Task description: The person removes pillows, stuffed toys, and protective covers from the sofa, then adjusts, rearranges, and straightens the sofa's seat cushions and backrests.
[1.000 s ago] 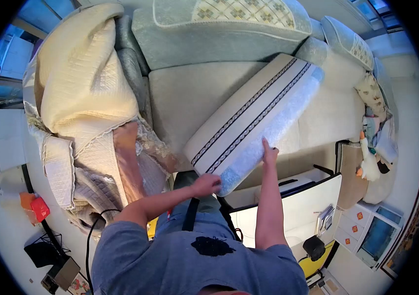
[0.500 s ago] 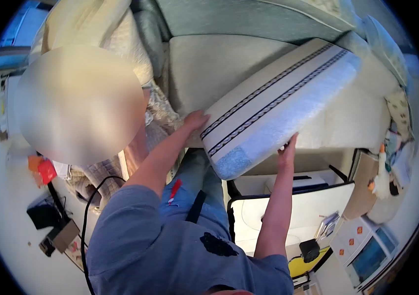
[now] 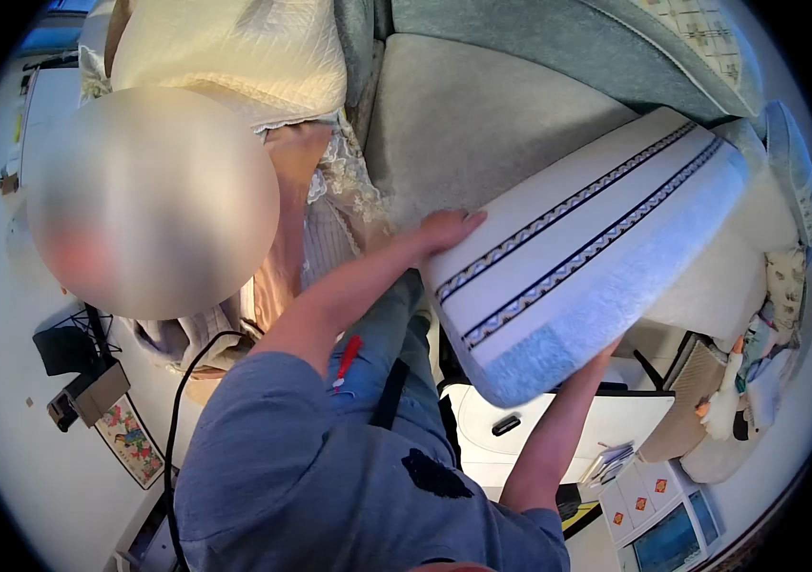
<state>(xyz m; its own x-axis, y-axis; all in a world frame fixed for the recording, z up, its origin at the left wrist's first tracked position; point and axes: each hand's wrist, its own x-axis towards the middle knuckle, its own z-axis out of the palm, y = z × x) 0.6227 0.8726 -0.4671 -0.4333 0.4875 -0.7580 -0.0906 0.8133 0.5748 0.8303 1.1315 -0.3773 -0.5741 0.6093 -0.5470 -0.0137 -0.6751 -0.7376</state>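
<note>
A long, thick sofa cushion (image 3: 568, 257) is held up at a slant over the sofa seat and my legs. It has a pale top with two dark patterned stripes and a light-blue plush side. My left hand (image 3: 452, 231) grips its left edge near the close end. Beneath the right side, my right hand (image 3: 606, 351) supports the cushion, its fingers mostly hidden behind it. The cushion's far end reaches toward the sofa's right corner.
The grey-green sofa (image 3: 472, 114) spans the back. Cream quilted covers (image 3: 234, 57) drape on the left, partly behind a blurred circle. A white table (image 3: 482, 429) stands below the cushion. Soft toys (image 3: 735, 386) lie at right. A black cable (image 3: 182, 410) hangs beside my left sleeve.
Cushion and both hands have moved right and lower in the view, and the cushion looks closer. The view has shifted, showing more of the quilted cover. Both hands keep their hold.
</note>
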